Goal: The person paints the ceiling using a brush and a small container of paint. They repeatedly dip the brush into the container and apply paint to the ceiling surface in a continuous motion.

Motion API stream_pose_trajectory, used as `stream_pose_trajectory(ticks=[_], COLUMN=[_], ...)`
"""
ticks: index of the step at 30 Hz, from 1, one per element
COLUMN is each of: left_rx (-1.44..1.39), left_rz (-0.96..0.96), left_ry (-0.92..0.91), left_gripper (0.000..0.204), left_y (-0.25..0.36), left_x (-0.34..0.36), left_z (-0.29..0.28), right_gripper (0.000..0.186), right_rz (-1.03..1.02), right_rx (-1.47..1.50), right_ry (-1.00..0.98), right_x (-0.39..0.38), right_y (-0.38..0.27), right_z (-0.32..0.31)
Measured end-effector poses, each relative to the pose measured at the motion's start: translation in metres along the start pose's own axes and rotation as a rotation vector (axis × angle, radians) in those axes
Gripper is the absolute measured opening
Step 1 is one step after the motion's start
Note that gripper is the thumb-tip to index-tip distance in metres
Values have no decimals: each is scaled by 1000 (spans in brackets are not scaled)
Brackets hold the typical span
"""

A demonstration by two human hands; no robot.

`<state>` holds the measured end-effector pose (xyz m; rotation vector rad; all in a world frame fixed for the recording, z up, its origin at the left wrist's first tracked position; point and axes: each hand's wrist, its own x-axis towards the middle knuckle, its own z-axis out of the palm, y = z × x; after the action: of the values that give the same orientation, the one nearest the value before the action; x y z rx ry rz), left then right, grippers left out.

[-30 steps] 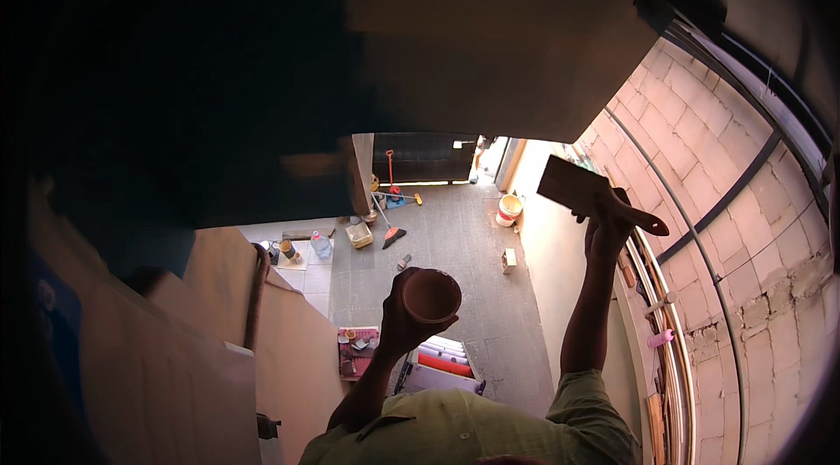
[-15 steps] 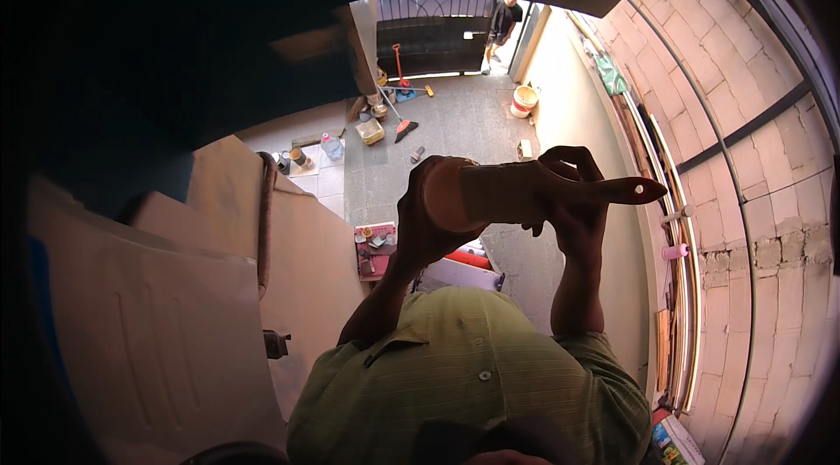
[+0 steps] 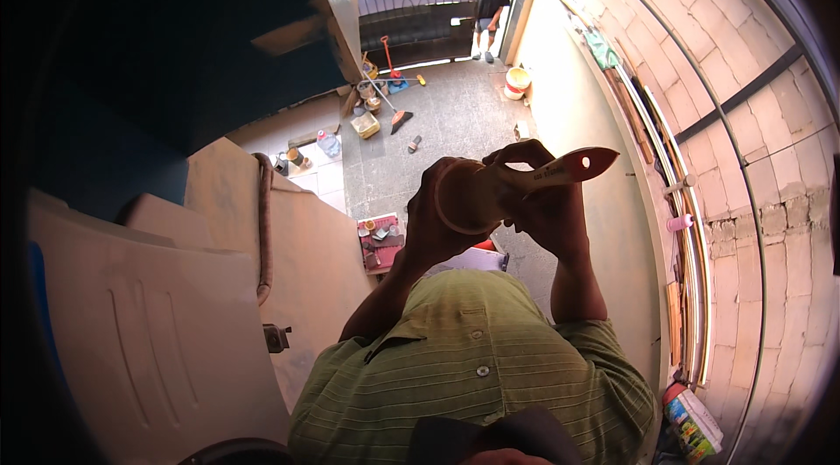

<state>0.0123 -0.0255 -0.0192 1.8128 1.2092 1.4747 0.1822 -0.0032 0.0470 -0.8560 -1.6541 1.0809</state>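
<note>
The blade of the tool with the wooden handle [image 3: 560, 169] is hidden behind the round bowl [image 3: 468, 195] and the right hand [image 3: 547, 202], the left hand [image 3: 433, 220] is mostly covered by that bowl, and the clutter [image 3: 378, 111] on the floor below is too small to tell apart.

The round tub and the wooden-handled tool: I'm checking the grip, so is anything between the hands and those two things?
Nothing visible is. The left hand wraps directly around the round tub, and the right hand grips the tool by its handle, right against the tub's open side. The tool's blade is hidden behind the tub and fingers.
</note>
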Motion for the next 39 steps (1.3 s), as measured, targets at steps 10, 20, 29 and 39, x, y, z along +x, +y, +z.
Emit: stream_pose_trajectory(ticks=[10,20,29,39], left_rx=[30,83,-17,-29], left_rz=[-23,-58,-87,-84], left_ry=[-6,4,48,42], left_gripper=[90,85,87,85], left_y=[-5,-1,-5,-6], left_x=[-12,1,14,17], left_z=[4,-3,-5,-2], right_gripper=[34,33,59,60], right_rz=[43,-147,-200,-318], right_rx=[-302,-54,-126,-332], right_ry=[-79,-1,242,278], right_x=[-5,-1,-15,-14], right_y=[-6,1,12,22], right_z=[5,1,-3,-10])
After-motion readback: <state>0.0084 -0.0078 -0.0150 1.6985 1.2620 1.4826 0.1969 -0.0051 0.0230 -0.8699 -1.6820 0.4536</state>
